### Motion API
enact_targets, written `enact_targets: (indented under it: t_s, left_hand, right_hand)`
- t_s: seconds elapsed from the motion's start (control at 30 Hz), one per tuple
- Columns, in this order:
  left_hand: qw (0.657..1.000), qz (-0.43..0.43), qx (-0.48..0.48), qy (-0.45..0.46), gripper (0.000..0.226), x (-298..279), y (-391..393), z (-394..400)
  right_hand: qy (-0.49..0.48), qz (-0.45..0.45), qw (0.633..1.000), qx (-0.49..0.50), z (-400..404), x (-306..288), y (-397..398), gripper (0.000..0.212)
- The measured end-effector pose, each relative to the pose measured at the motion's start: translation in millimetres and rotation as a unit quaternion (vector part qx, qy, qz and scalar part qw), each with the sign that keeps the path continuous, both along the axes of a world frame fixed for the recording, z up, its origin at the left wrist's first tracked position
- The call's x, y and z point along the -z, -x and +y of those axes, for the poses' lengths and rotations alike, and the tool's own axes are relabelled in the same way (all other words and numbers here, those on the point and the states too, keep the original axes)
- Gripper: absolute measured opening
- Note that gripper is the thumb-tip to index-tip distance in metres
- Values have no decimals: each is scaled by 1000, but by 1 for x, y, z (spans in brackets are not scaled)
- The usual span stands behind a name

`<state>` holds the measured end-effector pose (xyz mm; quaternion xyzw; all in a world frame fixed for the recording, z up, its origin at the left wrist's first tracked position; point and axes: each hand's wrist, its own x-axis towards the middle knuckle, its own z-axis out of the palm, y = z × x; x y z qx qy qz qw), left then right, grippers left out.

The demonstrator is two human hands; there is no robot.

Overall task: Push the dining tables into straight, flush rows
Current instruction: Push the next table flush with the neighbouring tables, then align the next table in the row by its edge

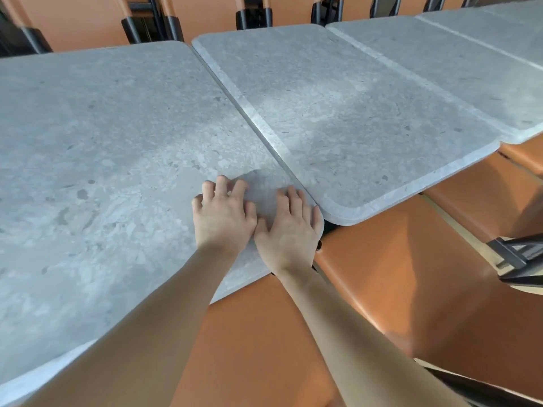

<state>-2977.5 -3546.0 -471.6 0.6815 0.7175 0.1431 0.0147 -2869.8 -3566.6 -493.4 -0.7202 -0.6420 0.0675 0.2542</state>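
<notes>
Both hands, left (224, 214) and right (289, 227), are pressing open-palmed on the near table (102, 136); push squarely, seemingly closing the seam with the next table (346, 113).

Two bare forearms enter from the lower edge. No sleeve, watch, bracelet or glove covers either arm as far as the picture reaches. The left hand (224, 214) shows its back, with four knuckles and short, unpainted nails. The right hand (289, 227) likewise shows its back, with a thumb, four fingers and plain short nails. No ring appears on any finger. Both wrists are narrow, and each forearm widens toward the lower edge, where the elbows and upper arms lie out of view.
</notes>
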Motion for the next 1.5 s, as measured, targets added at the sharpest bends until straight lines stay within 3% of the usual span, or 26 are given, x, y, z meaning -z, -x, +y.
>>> enact_targets:
  t_s: [0.2,0.3,0.4,0.47,0.57,0.77,0.9,1.07,1.17,1.5]
  left_hand:
    - [996,15,11,82,49,-7,-6,-32]
    - [988,-24,-6,150,49,-34,-4,-56]
    - [972,-51,-8,228,46,-64,-9,-100]
    - [949,-174,-43,258,40,-84,-15,-139]
    - [882,-405,-106,217,30,-124,-24,-199]
    - [814,-558,-152,57,19,-208,-37,-314]
    - [806,-572,-150,-25,20,-244,-44,-380]
    - [801,-570,-177,-48,17,-259,-59,-452]
    - [797,-571,-175,-87,33,-270,-63,-485]
    - [789,-573,-148,-164,37,-339,-36,-575]
  right_hand:
    - [225,-19,965,-134,-1,-36,-27,70]
    - [322,-1,930,-177,-6,-83,-39,61]
    - [358,104,909,-188,-34,-131,-47,47]
    - [331,193,906,-181,-66,-161,-49,42]
    - [312,301,884,-174,-122,-194,-53,39]
    - [304,486,806,-148,-224,-262,-64,25]
    - [288,529,782,-159,-286,-299,-69,20]
    - [307,517,772,-207,-357,-333,-78,27]
    - [300,498,779,-236,-388,-349,-82,25]
    - [270,470,782,-308,-466,-395,-56,24]
